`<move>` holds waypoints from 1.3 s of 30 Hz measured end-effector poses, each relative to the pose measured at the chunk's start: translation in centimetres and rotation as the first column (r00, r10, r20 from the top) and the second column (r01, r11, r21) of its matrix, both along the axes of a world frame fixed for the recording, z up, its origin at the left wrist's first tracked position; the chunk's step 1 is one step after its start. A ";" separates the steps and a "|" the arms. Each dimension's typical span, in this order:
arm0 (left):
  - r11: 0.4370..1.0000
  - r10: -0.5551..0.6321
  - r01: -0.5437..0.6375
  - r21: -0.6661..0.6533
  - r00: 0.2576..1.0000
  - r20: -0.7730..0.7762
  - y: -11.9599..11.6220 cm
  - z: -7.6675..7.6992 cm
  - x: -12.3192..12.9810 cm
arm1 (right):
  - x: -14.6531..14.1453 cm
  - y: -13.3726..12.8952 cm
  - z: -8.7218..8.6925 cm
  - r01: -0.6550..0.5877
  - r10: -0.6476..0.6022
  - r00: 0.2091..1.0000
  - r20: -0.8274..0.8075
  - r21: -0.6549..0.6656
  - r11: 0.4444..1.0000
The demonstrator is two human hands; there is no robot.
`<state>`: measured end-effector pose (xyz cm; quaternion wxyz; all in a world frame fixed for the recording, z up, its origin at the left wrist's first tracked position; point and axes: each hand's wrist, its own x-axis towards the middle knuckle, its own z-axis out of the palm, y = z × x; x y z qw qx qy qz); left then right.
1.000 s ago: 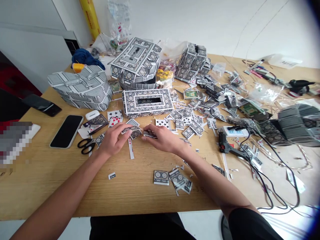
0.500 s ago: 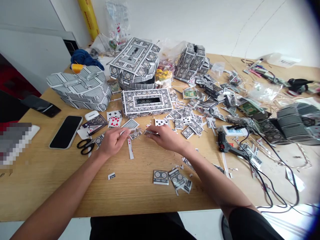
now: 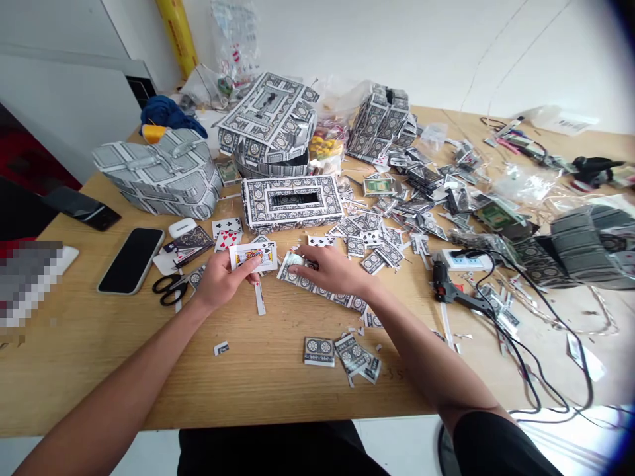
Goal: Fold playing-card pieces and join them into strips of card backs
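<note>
My left hand (image 3: 223,281) is closed on a king playing card (image 3: 260,256), thumb on its face, which is turned up. My right hand (image 3: 332,268) is bent over the near-left end of a long strip of joined, back-patterned cards (image 3: 342,299), its fingers closed on that end. The strip slants down to the right, passing under my right wrist. Below the left hand lies a narrow cut piece of card (image 3: 260,303). Just beyond the hands stands a tissue-box-shaped case made of cards (image 3: 292,219). Folded card pieces (image 3: 319,350) lie nearer to me.
Black scissors (image 3: 170,288) and a phone (image 3: 131,261) lie to the left. Bags made of cards (image 3: 163,175) stand behind. Heaped card pieces (image 3: 421,178) cover the back right. A glue gun (image 3: 459,291) with trailing cables lies right, beside a power strip (image 3: 466,260).
The left hand now shows a king card face up between its fingers. The right hand has come down onto the patterned strip, which now lies further left, in plainer view.
</note>
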<state>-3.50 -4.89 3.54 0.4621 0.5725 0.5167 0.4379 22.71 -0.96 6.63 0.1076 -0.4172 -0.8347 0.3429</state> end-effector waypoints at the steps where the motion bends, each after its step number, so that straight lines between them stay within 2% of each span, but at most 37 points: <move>1: 1.000 0.019 -0.019 0.006 1.000 0.001 0.0 0.1 0.0 | -0.1 0.0 0.0 -0.003 0.003 1.000 0.001 -0.004 1.000; 3: 0.999 0.040 -0.040 0.014 0.999 -0.010 0.0 0.3 0.0 | -0.2 -0.2 0.1 0.001 -0.001 1.000 0.007 -0.013 1.000; 12: 1.000 0.004 -0.003 0.026 0.999 -0.049 -0.1 0.5 0.2 | -1.3 -1.0 0.1 0.078 -0.078 0.996 0.050 -0.014 0.997; 21: 0.999 0.039 -0.037 0.035 0.998 -0.057 -0.2 0.5 0.1 | -1.5 -1.2 -0.8 0.042 -0.052 0.996 0.070 0.136 0.990; 33: 0.988 -0.143 0.137 -0.075 0.985 -0.093 0.0 -0.1 0.0 | -1.7 -1.4 -0.9 0.025 -0.064 0.981 0.183 0.208 0.978; 39: 0.973 -0.213 0.205 -0.103 0.975 -0.066 0.3 -0.2 -0.6 | -1.2 -1.1 -1.0 0.000 -0.025 0.994 0.110 0.224 0.975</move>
